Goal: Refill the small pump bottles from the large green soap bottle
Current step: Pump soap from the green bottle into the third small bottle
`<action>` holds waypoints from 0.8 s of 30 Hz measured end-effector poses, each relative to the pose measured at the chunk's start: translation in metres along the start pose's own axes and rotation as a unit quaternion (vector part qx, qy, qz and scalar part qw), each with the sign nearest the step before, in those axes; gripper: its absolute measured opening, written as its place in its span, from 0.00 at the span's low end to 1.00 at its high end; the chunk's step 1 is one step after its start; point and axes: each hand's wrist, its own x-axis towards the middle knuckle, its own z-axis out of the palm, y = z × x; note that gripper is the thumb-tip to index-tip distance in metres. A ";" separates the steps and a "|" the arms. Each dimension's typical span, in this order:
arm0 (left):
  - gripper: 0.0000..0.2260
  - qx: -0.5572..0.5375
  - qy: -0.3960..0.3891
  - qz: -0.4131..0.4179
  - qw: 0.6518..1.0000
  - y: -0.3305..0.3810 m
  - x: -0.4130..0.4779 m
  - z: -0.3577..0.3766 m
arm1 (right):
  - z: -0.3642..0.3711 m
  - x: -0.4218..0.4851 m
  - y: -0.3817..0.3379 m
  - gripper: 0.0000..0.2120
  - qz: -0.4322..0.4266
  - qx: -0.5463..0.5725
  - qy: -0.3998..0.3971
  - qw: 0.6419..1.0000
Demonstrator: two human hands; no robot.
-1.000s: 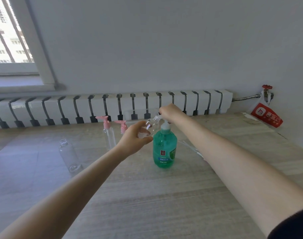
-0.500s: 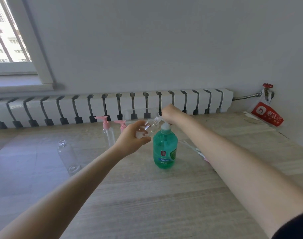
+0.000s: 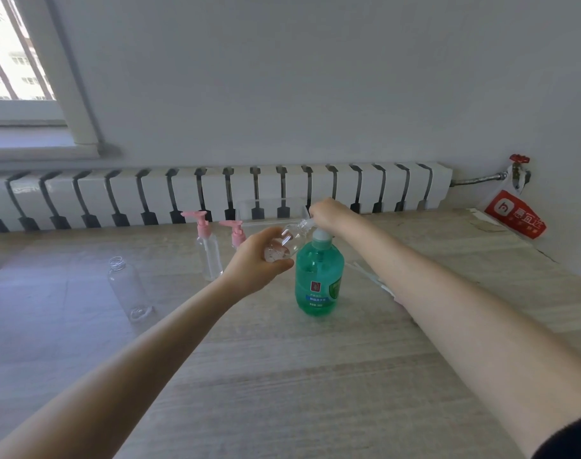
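Both hands are staying put, so the pumping is likely going on. The left hand point(image 3: 256, 265) is gripping the small clear bottle point(image 3: 288, 241), tipping its mouth toward 2 o'clock at the pump top point(image 3: 321, 234). The right hand point(image 3: 328, 213) is curling over that top. The green soap bottle point(image 3: 318, 279) is standing on the desk point(image 3: 282, 376), nearly full.

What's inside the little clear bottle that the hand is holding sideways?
The small clear bottle looks mostly empty, with a few whitish bubbles near its bottom end. The left hand covers part of it, so any more there is hidden.
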 end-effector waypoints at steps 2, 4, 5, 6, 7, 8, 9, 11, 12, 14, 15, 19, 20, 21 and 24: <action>0.22 0.003 0.000 0.000 1.000 0.001 0.000 -0.001 | -0.001 -0.006 -0.001 0.16 -0.007 0.023 -0.003 1.000; 0.21 0.005 -0.002 0.003 1.000 0.002 -0.001 -0.001 | -0.002 -0.010 -0.001 0.14 -0.004 0.039 -0.012 0.999; 0.21 0.002 -0.002 0.002 1.000 0.002 -0.001 -0.001 | -0.002 -0.010 0.001 0.12 -0.006 0.039 -0.011 0.999; 0.20 -0.003 -0.002 0.001 1.000 0.003 -0.001 -0.001 | -0.006 -0.013 -0.002 0.10 -0.007 0.057 -0.018 0.998; 0.20 -0.009 0.000 -0.001 1.000 0.004 -0.001 -0.002 | -0.006 -0.010 0.000 0.09 -0.004 0.102 -0.016 0.995; 0.20 -0.015 0.002 -0.003 1.000 0.005 0.000 -0.002 | -0.009 -0.012 -0.001 0.09 0.015 0.161 -0.010 0.987; 0.21 -0.020 0.003 -0.006 1.000 0.005 0.001 -0.002 | -0.008 -0.008 0.002 0.10 0.026 0.200 0.001 0.980; 0.21 -0.022 0.003 -0.009 1.000 0.007 0.002 -0.003 | -0.011 -0.009 0.001 0.11 0.022 0.209 0.009 0.978; 0.21 -0.018 0.003 -0.006 1.000 0.008 0.002 -0.004 | -0.012 -0.013 -0.002 0.10 0.010 0.215 0.010 0.977; 0.21 -0.012 0.002 -0.006 1.000 0.007 0.002 -0.004 | -0.010 -0.015 -0.003 0.07 -0.018 0.219 0.015 0.975; 0.21 -0.013 0.002 -0.007 1.000 0.007 0.002 -0.004 | -0.008 -0.012 -0.003 0.07 -0.024 0.231 0.015 0.973; 0.21 -0.012 0.003 -0.005 1.000 0.008 0.001 -0.005 | -0.007 -0.008 -0.005 0.15 -0.020 0.152 -0.014 0.988; 0.21 -0.006 0.002 -0.004 1.000 0.008 0.001 -0.005 | -0.008 -0.010 -0.006 0.16 -0.008 0.129 -0.021 0.991; 0.20 -0.002 0.001 -0.004 1.000 0.008 0.001 -0.005 | -0.008 -0.010 -0.005 0.16 0.001 0.119 -0.018 0.993; 0.21 0.004 -0.003 -0.004 1.000 0.007 0.001 -0.005 | -0.011 -0.015 -0.003 0.12 0.004 0.059 -0.023 0.998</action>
